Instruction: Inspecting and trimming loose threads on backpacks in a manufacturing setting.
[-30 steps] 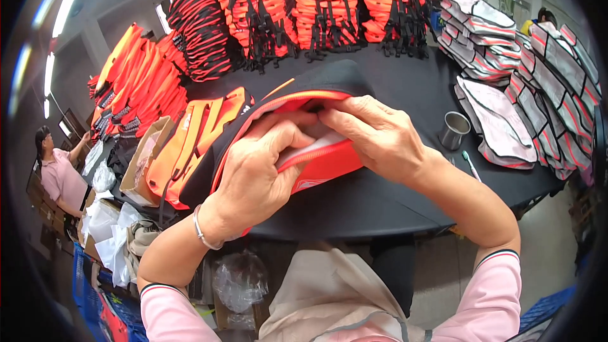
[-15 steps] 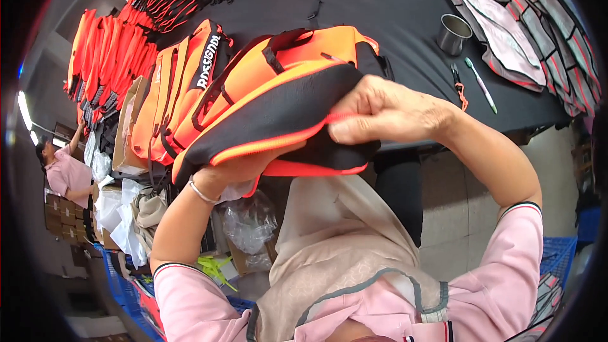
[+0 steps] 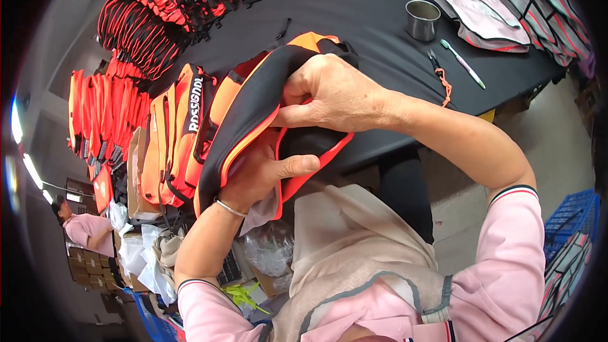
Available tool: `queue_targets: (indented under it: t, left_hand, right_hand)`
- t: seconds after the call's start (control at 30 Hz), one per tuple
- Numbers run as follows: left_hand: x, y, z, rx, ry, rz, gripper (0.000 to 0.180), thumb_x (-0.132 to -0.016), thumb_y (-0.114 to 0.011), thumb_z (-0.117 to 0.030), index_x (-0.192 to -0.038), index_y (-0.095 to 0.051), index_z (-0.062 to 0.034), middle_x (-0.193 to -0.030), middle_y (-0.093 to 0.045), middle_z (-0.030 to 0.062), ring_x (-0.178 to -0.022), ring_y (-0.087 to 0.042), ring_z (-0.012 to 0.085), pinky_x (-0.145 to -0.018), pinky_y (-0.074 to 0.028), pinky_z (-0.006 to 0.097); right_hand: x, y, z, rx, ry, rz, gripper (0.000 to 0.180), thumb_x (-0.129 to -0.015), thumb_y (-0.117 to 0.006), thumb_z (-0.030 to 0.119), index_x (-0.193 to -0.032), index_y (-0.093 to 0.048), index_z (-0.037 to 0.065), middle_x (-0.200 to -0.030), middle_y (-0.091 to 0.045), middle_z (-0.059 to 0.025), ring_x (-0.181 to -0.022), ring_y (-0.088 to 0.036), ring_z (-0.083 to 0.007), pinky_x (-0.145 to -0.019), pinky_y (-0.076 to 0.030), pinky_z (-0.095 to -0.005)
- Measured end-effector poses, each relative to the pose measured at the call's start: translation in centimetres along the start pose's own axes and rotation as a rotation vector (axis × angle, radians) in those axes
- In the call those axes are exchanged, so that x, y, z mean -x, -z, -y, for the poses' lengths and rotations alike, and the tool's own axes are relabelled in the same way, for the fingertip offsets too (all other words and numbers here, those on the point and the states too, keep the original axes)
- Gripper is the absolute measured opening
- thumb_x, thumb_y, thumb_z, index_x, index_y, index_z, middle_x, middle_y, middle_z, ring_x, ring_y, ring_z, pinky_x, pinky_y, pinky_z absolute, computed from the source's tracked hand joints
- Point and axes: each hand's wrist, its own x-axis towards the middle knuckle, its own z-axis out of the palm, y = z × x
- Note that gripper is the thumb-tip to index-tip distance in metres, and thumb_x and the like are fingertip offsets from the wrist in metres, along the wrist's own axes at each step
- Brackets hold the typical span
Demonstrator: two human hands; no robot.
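An orange and black fabric bag (image 3: 252, 95) is held up in front of me at the table's edge, its mouth with bright orange edging turned toward me. My right hand (image 3: 332, 96) is closed on the black fabric at that edge, thumb and fingers pinched together. Inside the mouth, my left hand (image 3: 259, 174) has its thumb stretched out; the other fingers are mostly hidden by the fabric. Just left of this bag lies another orange bag (image 3: 166, 136) with a black side panel.
On the black table (image 3: 354, 0) stand a metal cup (image 3: 422, 20), small snips (image 3: 437, 66) with an orange cord and a toothbrush (image 3: 463, 64). Grey-pink pieces (image 3: 475, 6) lie far right, red-black stacks (image 3: 136, 31) far left. Another person (image 3: 88, 231) is at the left.
The bag has tilted more upright and its mouth has opened toward me. My left thumb has come into view, and my right hand has moved left with the edge.
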Motion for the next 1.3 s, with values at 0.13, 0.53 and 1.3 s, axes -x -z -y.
queue_targets:
  t: [0.13, 0.53, 1.3]
  left_hand:
    - [-0.7, -0.6, -0.2, 0.159, 0.151, 0.038, 0.078, -0.076, -0.084, -0.022, -0.138, -0.045, 0.0023, -0.135, -0.053, 0.0103, -0.129, -0.047, 0.0212, -0.112, -0.035, 0.037]
    - [6.1, 4.5, 1.4, -1.057, 0.253, -0.088, 0.069, -0.076, -0.062, -0.005, -0.142, -0.043, -0.0021, -0.132, -0.053, 0.0286, -0.127, -0.048, 0.0449, -0.109, -0.037, 0.05]
    - [-1.5, 8.4, -1.1, -1.415, -0.851, -0.462, 0.048, -0.073, -0.068, -0.002, -0.121, -0.066, -0.0103, -0.123, -0.065, 0.0078, -0.115, -0.062, 0.0227, -0.099, -0.05, 0.037]
  right_hand:
    - [-1.9, -0.5, -1.7, -0.197, 0.066, -0.033, 0.035, -0.08, -0.07, 0.032, -0.088, -0.073, -0.002, -0.074, -0.069, -0.0168, -0.073, -0.068, -0.0274, -0.073, -0.053, -0.0368]
    - [-1.4, 5.0, -6.2, 0.003, -0.006, -0.257, 0.027, -0.085, -0.073, 0.021, -0.081, -0.07, -0.006, -0.055, -0.055, -0.0088, -0.053, -0.046, -0.0082, -0.052, -0.042, -0.0306]
    - [-0.5, 3.1, 1.8, 1.169, 0.456, -0.431, 0.027, -0.075, -0.062, 0.006, -0.101, -0.066, 0.003, -0.089, -0.066, -0.0097, -0.086, -0.067, -0.0241, -0.067, -0.057, -0.0322]
